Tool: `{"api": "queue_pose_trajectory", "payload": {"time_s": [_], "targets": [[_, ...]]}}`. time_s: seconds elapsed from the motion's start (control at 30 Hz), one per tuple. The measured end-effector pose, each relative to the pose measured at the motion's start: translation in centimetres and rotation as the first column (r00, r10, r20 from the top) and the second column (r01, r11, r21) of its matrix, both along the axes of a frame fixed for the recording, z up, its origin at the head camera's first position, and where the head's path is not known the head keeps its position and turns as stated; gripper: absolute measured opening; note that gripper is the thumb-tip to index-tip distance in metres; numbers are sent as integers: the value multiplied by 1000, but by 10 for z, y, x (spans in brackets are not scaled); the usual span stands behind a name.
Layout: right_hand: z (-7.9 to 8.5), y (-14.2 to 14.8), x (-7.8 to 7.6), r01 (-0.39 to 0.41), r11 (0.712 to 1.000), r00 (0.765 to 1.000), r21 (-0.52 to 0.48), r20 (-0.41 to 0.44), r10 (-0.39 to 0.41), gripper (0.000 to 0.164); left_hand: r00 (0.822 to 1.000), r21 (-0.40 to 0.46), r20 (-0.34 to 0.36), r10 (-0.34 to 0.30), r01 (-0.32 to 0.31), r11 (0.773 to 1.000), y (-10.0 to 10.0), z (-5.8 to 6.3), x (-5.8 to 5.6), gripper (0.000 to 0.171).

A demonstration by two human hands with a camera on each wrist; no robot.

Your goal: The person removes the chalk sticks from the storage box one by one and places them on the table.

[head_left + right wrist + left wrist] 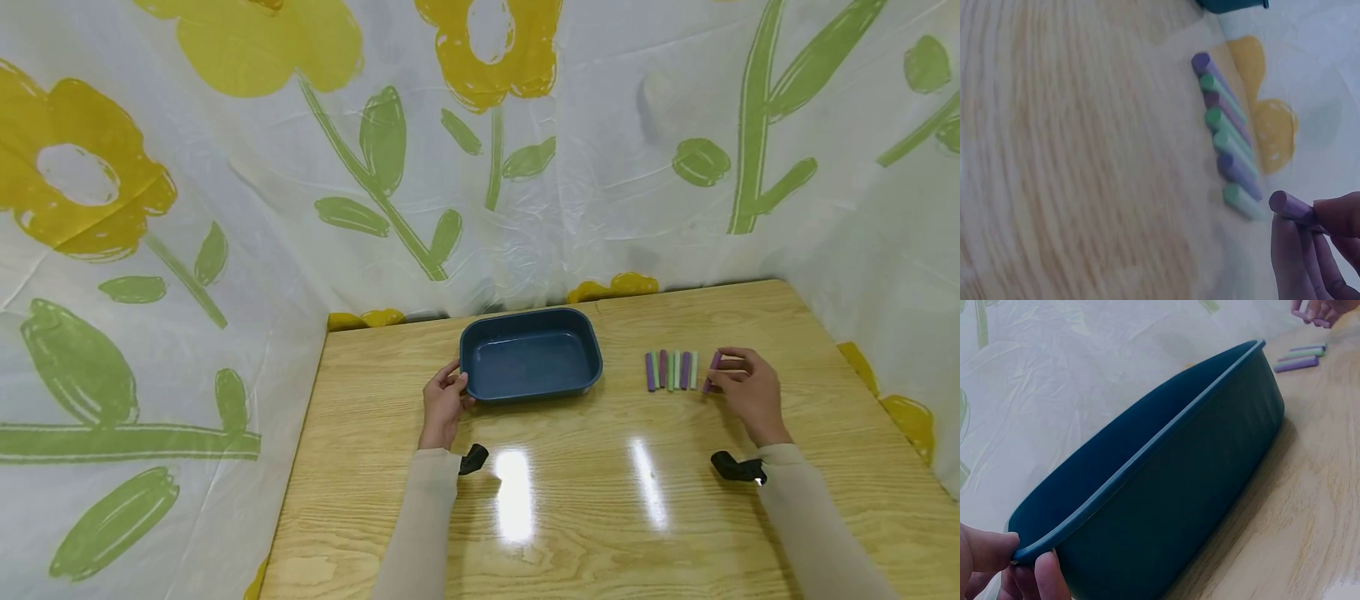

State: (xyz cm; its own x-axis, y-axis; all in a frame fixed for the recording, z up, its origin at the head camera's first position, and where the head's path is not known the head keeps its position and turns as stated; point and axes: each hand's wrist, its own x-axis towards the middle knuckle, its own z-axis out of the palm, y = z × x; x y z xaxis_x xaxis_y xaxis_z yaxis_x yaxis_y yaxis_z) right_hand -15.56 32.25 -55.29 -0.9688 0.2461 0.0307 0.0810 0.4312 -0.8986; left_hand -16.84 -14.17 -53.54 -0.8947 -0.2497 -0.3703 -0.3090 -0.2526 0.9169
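Observation:
A dark blue rectangular tray [532, 396] with raised walls stands on the table. My left hand [444, 402] pinches its left rim between thumb and fingers, also plain in the left wrist view, where the thumb [988, 550] lies over the rim. To the right, a row of purple and green chalk sticks [671, 372] lies side by side. Just past the row's right end, my right hand [750, 393] holds a purple chalk stick [1294, 207] between thumb and fingers. In the right wrist view that stick is apart from the pale green chalk [1241, 201] ending the row.
The wooden table [585, 500] reaches a flower-print sheet [525, 242] hung behind and along both sides. Black wrist mounts [738, 468] sit at both cuffs. Light glares off the tabletop in front of the tray.

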Motion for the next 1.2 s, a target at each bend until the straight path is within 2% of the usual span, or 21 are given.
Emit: {"api": "queue_pose_trajectory", "payload": {"time_s": [0.17, 0.4, 0.63, 1.2], "targets": [[-4, 3, -2, 3, 998, 999, 55, 35, -5, 45, 1000, -11, 3, 3, -3, 1000, 0, 0, 0, 40], [-9, 3, -10, -42, 996, 999, 81, 26, 40, 41, 1000, -8, 6, 1, -1, 1000, 0, 0, 0, 40], [-11, 1, -18, -42, 983, 999, 178, 30, 37, 42, 1000, -6, 4, -9, 9, 1000, 0, 2, 1, 42], [-8, -6, -19, -42, 974, 999, 222, 32, 36, 39, 1000, 3, 23, 9, -9, 1000, 0, 1, 0, 40]]}}
